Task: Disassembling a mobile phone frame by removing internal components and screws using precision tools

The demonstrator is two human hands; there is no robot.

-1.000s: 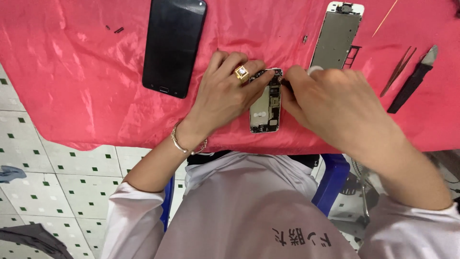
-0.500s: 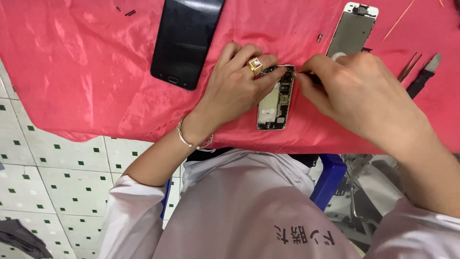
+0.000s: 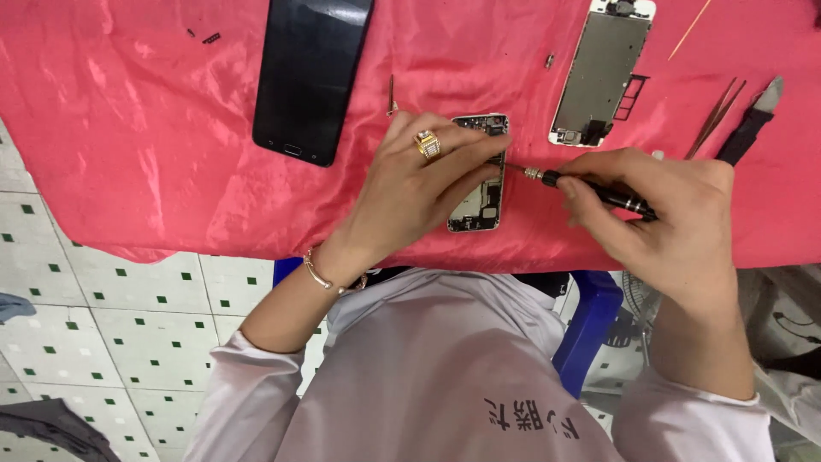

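Red cloth [image 3: 128,128]: three phones (one opened [image 3: 479,184], left hand [image 3: 419,192] pinning), right hand [image 3: 676,222] gripping screwdriver [image 3: 590,188].

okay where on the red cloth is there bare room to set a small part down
The widest bare patch is on the red cloth, left of the black phone. Crowded around the open phone, where the left hand and the right hand with its screwdriver meet.
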